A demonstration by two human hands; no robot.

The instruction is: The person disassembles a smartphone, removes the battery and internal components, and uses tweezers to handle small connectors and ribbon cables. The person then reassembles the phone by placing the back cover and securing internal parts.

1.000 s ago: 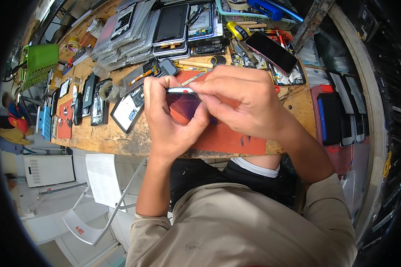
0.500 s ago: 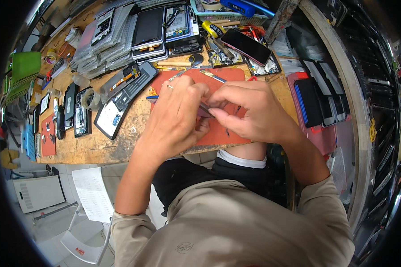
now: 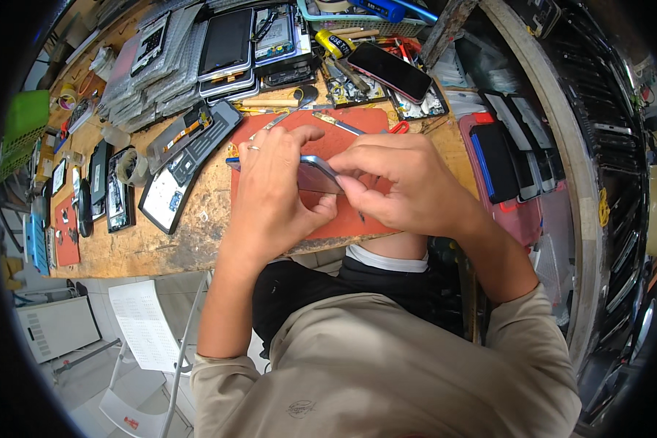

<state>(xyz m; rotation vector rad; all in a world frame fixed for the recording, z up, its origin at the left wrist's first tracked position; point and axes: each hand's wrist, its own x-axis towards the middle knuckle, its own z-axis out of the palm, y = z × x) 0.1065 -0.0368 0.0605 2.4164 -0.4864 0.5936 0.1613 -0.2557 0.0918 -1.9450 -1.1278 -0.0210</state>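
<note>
Above the red work mat [image 3: 369, 122], a thin phone [image 3: 317, 177] with a blue edge is tilted between my hands. My left hand [image 3: 269, 179] is wrapped round its left part, thumb at the lower side and index finger lifted off the top. The phone's blue corner pokes out left of that hand. At the right end, my right hand [image 3: 405, 177] pinches the phone's corner between thumb and fingers. Much of the phone is hidden behind both hands. A slim blade-like tool [image 3: 336, 123] lies on the mat beyond them.
A dark-screened phone [image 3: 389, 71] rests on opened phones at the back right. Stacked tablets [image 3: 226, 45] and bubble-wrapped packs [image 3: 160, 84] fill the back left. Opened device parts [image 3: 169, 193] lie left of the mat. A red tray [image 3: 522, 215] holds screens at the right.
My left index finger has lifted and opened away from my right hand, so more of the phone shows between them. The whole view has shifted slightly.
</note>
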